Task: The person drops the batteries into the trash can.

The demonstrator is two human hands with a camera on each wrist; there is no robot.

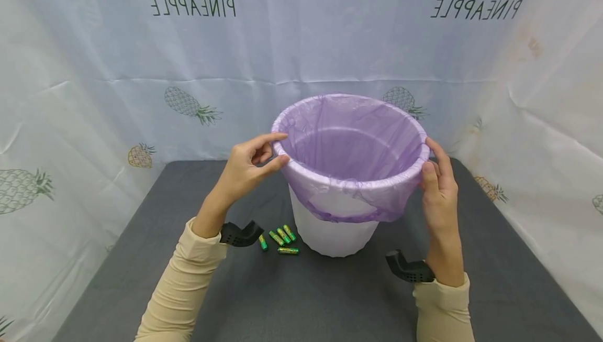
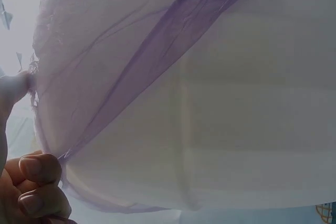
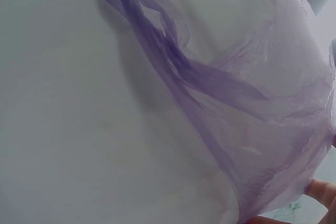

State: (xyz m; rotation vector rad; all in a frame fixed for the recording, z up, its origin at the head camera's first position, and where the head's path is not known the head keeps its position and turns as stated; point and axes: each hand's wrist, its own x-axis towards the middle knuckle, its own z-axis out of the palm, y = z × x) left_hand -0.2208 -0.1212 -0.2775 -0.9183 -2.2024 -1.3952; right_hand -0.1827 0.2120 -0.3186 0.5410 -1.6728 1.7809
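Observation:
A white trash can [image 1: 330, 232] stands tilted toward me on the dark table, lined with a purple trash bag [image 1: 348, 158]. The bag's edge is folded over the rim and hangs down outside. My left hand [image 1: 252, 164] grips the bag at the rim's left side, index finger over the top and thumb at the outer edge. In the left wrist view, curled fingers [image 2: 39, 171] sit at the bag's hem. On the opposite side, my right hand [image 1: 439, 185] holds the bagged rim, thumb outside. The right wrist view shows the bunched hem [image 3: 178, 61] slanting across the white wall.
Several green-and-yellow batteries [image 1: 288, 251] lie on the table [image 1: 292, 300] left of the can's base, near my left wrist. A pineapple-print curtain [image 1: 301, 38] hangs behind and on both sides. Black cameras [image 1: 242, 234] are strapped on both wrists.

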